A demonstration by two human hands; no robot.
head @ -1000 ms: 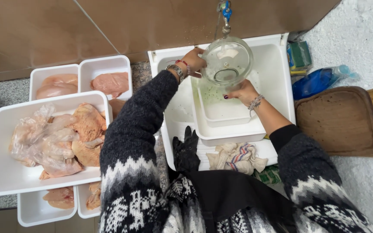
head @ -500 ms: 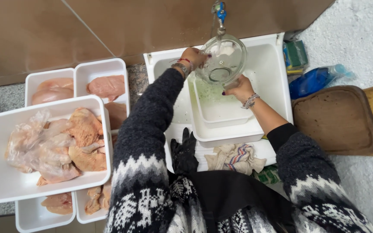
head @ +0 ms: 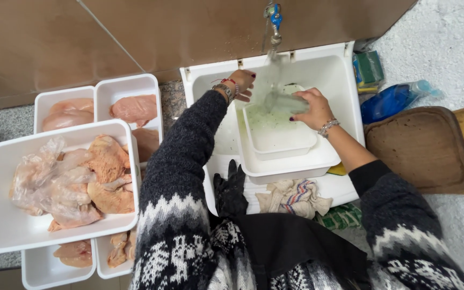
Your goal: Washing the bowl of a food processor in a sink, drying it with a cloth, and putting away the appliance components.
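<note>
1. Brown tiled wall w/ tap [head: 273, 21] over white plastic sink [head: 345, 80].
2. Right hand [head: 311, 107] clamped on clear round glass lid [head: 283, 102], tilted over small white tub [head: 277, 134].
3. Left hand [head: 241, 83] open, fingers apart, just beside.
4. Lid prob. wet, slippery, fragile; grip by rim.

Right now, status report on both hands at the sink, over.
Right hand gripping clear glass bowl tipped under tap. Left hand open beside it, holding nothing. Bowl over stacked white tubs; nothing blocking.

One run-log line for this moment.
right hand: grips glass bowl under tap | left hand: open, beside bowl | stacked white tubs in sink
</note>
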